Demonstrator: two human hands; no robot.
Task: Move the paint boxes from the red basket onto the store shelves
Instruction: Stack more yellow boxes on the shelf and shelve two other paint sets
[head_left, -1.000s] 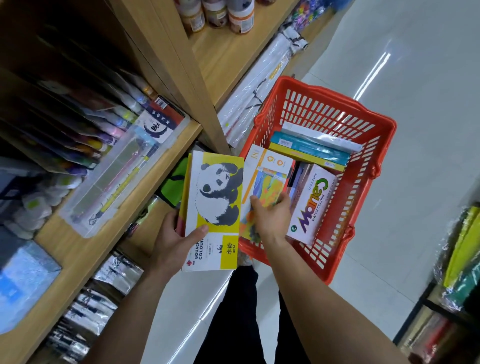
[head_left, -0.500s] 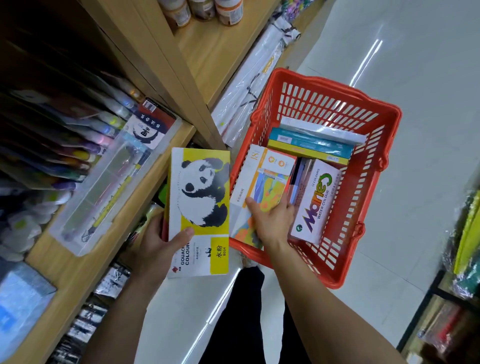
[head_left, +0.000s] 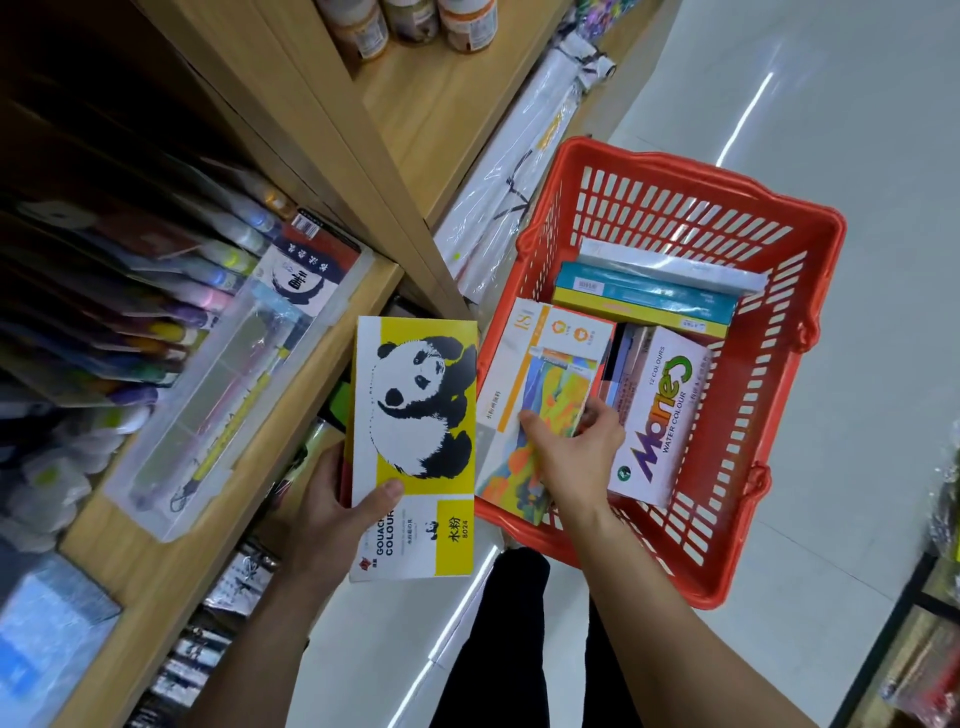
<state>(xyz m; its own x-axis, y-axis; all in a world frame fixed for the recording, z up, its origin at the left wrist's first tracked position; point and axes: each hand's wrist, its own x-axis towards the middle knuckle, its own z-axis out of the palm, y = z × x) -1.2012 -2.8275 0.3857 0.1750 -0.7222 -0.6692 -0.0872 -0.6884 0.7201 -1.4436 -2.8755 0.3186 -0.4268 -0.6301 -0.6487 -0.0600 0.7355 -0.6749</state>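
- Your left hand (head_left: 332, 512) still grips the panda gouache box (head_left: 415, 441), which has drifted clear of the red basket (head_left: 810, 312), nearer the shelf (head_left: 291, 374).
- Your right hand (head_left: 576, 462) has closed on the colourful paint box (head_left: 540, 395) (still leaning inside the basket), so lift it next.
- Other boxes remain.

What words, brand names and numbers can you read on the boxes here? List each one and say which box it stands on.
"GOUAC... COLOUR": panda box, first word partly covered by the left hand.
"水粉 8024": its yellow corner.
"Marie's", "WATER COLOUR", "12 COLOURS": white box in the red basket.
"18": colourful box under the right hand.
Teal box labels and shelf packaging: too blurred to read.
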